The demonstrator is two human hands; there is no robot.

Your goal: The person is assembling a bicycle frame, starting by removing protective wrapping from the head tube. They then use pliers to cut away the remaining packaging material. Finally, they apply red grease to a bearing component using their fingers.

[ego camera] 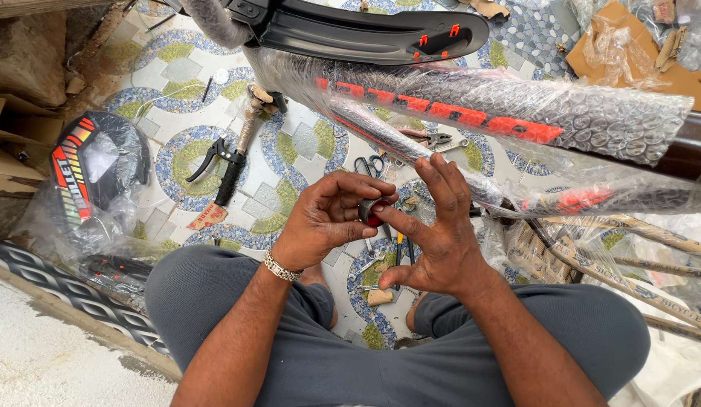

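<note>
Held up over the lap, clear of the tiled floor (290,162): a small dark ring-shaped part with a red face (371,213), pinched between both hands. Left hand (324,218) curled round it from the left, fingers (365,188) arched over the top, thumb beneath, grasping the ring. Right hand (433,234) pressed in from the right, thumb tip against the red face, remaining fingers (444,185) splayed upward and released. Ring axis roughly level, pointing from one palm toward the other; red face turned down and right, toward the right thumb. Left hand nearer and carrying the part. Just beyond, a bubble-wrapped bicycle frame tube (508,105) with red lettering; scissors (371,166) and a brake lever (215,158) lying on the floor below.
</note>
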